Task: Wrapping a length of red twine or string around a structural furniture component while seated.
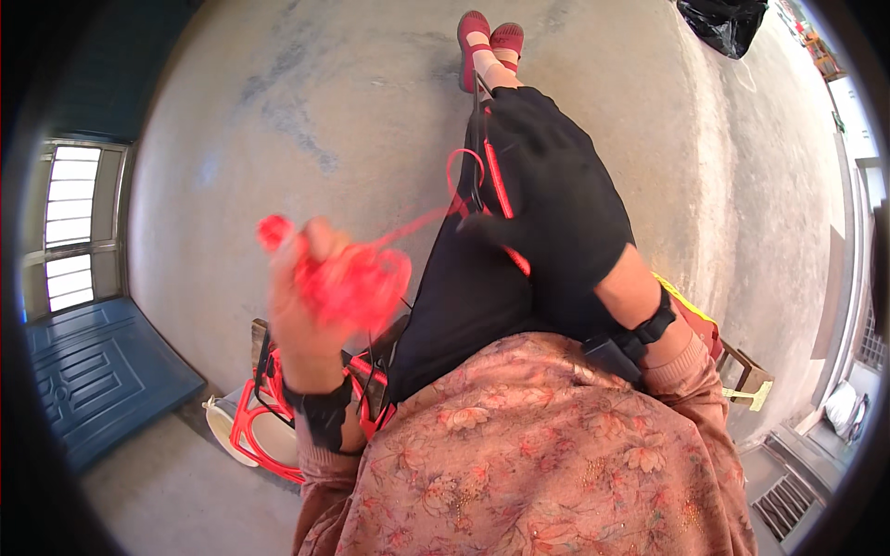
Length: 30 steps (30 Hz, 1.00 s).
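My left hand [320,269], bare and smeared by motion, is closed round a bunched red strip [371,287]. From the bunch a thin red strand [417,222] runs rightward to a loop [454,165] above my lap. My right hand [565,204] wears a black glove and lies over the black trousers, its thumb apart from the other fingers. Its fingertips are hard to make out against the dark cloth. A red strip with a black edge [499,176] lies along the trousers and passes beside the thumb. Whether the glove touches it is unclear.
Red coils [246,431] hang over a white container [222,422] at the lower left. A blue panelled door [111,380] stands beyond it. A black plastic bag [728,23] lies on the concrete floor at the far right. A wooden seat corner [746,380] shows at my right.
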Motion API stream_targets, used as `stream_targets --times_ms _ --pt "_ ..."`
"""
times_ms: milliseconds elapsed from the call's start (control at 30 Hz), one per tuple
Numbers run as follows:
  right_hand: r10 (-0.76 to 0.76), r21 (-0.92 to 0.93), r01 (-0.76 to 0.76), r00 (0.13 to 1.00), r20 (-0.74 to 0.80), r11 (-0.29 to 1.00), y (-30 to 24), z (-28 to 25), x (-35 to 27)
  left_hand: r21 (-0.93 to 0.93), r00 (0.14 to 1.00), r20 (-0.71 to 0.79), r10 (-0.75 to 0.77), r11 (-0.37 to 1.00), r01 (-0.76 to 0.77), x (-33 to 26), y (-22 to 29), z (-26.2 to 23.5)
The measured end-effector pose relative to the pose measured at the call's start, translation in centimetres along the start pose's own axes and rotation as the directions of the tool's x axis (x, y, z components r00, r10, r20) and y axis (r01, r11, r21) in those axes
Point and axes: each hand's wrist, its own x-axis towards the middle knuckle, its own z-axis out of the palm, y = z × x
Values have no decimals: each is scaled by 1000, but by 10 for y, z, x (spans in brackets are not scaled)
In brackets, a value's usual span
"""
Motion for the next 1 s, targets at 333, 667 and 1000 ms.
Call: stream_targets --times_ms 333,667,1000 --pt "197 779 -618 781 592 105 -5 -52 -19 682 881 -170 442 698 -219 -16 7 5" --pt "310 728 -667 667 677 -157 -14 -67 -63 999 968 -35 248 27 29 52 -101 14" --pt "587 717 -655 684 432 236 36 -56 -29 696 978 -54 202 710 -108 48 -60 -22"
